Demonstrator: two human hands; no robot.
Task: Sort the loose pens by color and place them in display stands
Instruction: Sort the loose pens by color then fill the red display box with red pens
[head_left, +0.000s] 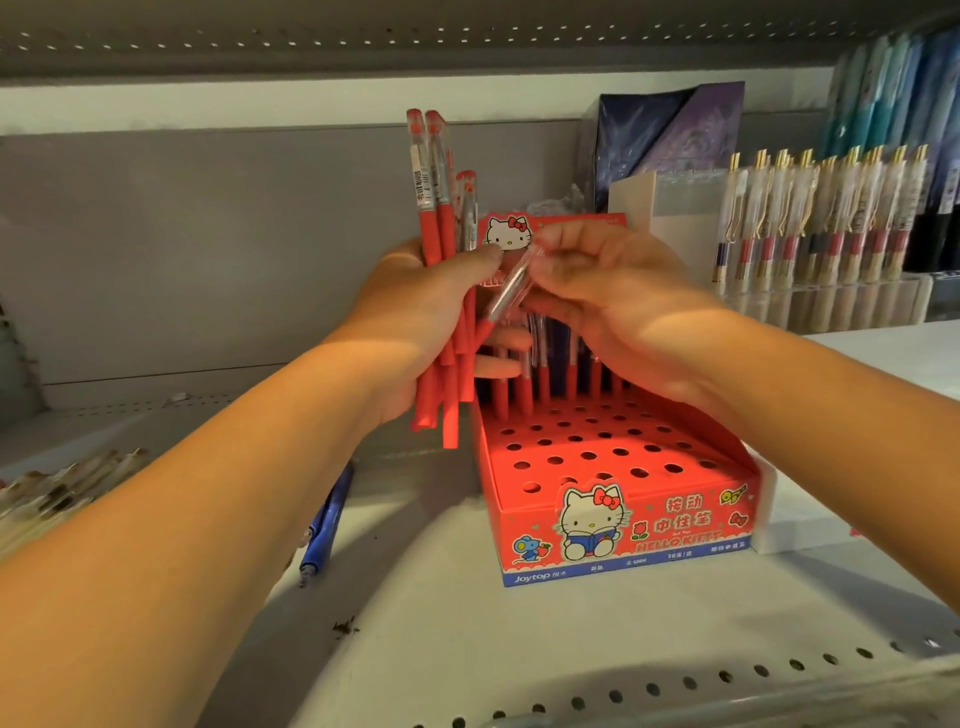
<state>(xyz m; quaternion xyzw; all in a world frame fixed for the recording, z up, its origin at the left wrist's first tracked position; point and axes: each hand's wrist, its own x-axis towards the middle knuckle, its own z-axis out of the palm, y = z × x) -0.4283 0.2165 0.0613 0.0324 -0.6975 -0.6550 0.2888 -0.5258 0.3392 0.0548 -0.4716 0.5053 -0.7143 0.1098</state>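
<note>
My left hand (426, 317) grips a bundle of red pens (441, 218) held upright, their clear caps pointing up. My right hand (613, 301) pinches the clear cap end of one red pen (511, 288) that slants out of the bundle. Just below and behind both hands stands a red Hello Kitty display stand (613, 462) with many round holes. Several red pens (545, 379) stand in its back row, partly hidden by my right hand; the front holes are unfilled.
A blue pen (324, 525) lies loose on the grey shelf to the left of the stand. More loose pens (62, 488) lie at the far left. A clear rack of gold-clipped pens (821, 223) stands at the right.
</note>
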